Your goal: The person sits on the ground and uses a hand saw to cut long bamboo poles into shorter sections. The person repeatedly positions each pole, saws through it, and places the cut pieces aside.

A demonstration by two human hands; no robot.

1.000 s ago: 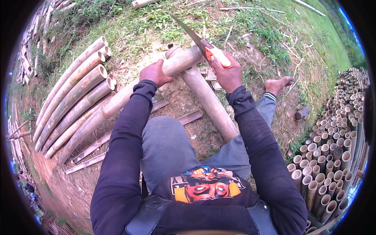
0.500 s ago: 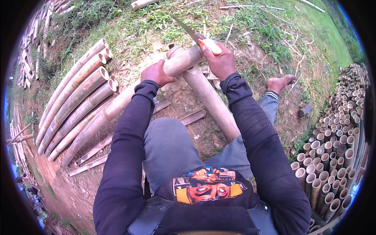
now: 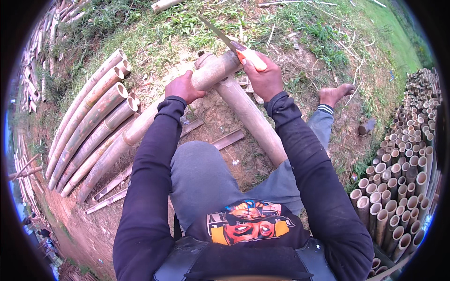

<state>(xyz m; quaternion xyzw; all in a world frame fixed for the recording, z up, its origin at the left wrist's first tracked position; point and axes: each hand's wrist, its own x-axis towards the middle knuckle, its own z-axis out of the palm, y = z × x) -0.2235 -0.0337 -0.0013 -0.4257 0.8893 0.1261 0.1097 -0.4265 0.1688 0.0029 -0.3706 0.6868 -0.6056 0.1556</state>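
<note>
A long, thick bamboo pole (image 3: 142,124) slants up from the ground at left, its far end resting across another bamboo pole (image 3: 253,119) that lies beneath it. My left hand (image 3: 185,88) is closed around the upper pole, short of the crossing. Gripped in my right hand (image 3: 264,78) is a handsaw (image 3: 219,35) with an orange-and-white handle; its blade points away to the upper left. The saw's lower part is at the pole's far end; whether the teeth touch the bamboo I cannot tell.
Several bamboo poles (image 3: 96,114) lie side by side at left. A large stack of cut bamboo (image 3: 389,196) stands at right. Split bamboo strips (image 3: 228,139) lie near my knee, and my bare foot (image 3: 335,94) rests on the ground. A short dark piece (image 3: 367,126) lies beyond it.
My right hand and the saw have shifted very slightly; the blade is a little farther up and left. The left hand keeps its hold on the pole. The whole view has moved slightly.
</note>
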